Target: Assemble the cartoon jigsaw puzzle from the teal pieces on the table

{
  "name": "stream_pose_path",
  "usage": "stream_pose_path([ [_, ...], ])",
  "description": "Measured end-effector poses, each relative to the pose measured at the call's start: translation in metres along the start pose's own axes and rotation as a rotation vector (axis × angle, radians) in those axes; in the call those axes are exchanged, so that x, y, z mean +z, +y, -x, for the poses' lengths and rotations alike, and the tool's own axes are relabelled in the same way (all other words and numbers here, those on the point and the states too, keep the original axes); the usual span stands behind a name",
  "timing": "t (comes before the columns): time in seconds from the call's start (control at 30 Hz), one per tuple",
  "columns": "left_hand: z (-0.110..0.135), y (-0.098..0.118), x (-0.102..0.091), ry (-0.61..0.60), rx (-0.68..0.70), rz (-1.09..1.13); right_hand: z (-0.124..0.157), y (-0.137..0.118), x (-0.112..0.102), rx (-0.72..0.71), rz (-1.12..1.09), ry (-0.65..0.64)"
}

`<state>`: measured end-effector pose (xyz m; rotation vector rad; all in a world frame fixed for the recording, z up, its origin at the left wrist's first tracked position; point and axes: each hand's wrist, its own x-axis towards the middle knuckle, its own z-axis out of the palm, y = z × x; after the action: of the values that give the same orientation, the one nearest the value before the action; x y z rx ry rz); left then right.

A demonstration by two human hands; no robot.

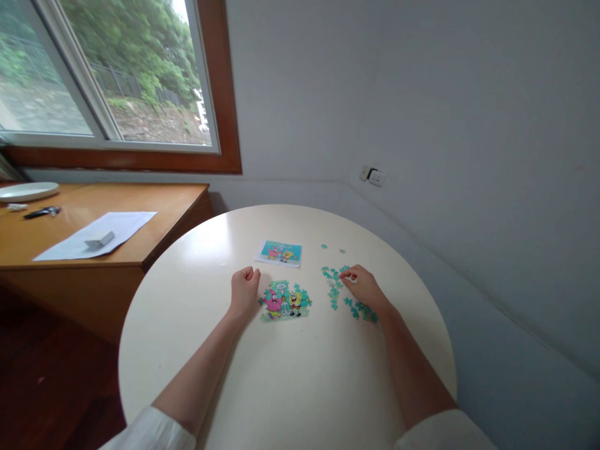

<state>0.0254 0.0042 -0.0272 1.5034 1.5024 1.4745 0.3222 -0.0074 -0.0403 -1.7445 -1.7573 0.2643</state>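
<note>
I see the left hand [245,290] curled into a fist just beside the left edge of the puzzle [284,301], which lies partly joined near the middle of the round table [281,381]. The right hand [360,285] is narrow, fingertips drawn together over the loose pieces [334,289]; I cannot tell whether they hold one. A bare strip of tabletop gives me room between puzzle and pieces, and a broader stretch runs to the near edge. Beyond the puzzle lies the card [281,254]; two strays [324,246] sit toward the far rim. The desk [182,195] stands off the table's left side.
</note>
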Motion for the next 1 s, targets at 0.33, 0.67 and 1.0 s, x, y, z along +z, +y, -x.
stream_pose_path([
  [0.33, -0.001, -0.004, 0.000, -0.013, 0.006, -0.010, 0.004, -0.016, 0.027, -0.009, 0.147, 0.012],
  [0.67, -0.001, -0.004, 0.000, -0.009, 0.001, -0.007, 0.005, -0.022, 0.029, -0.074, 0.197, -0.043],
  [1.0, -0.001, -0.003, 0.000, -0.002, -0.003, -0.004, 0.004, -0.025, 0.030, -0.065, 0.227, -0.088],
])
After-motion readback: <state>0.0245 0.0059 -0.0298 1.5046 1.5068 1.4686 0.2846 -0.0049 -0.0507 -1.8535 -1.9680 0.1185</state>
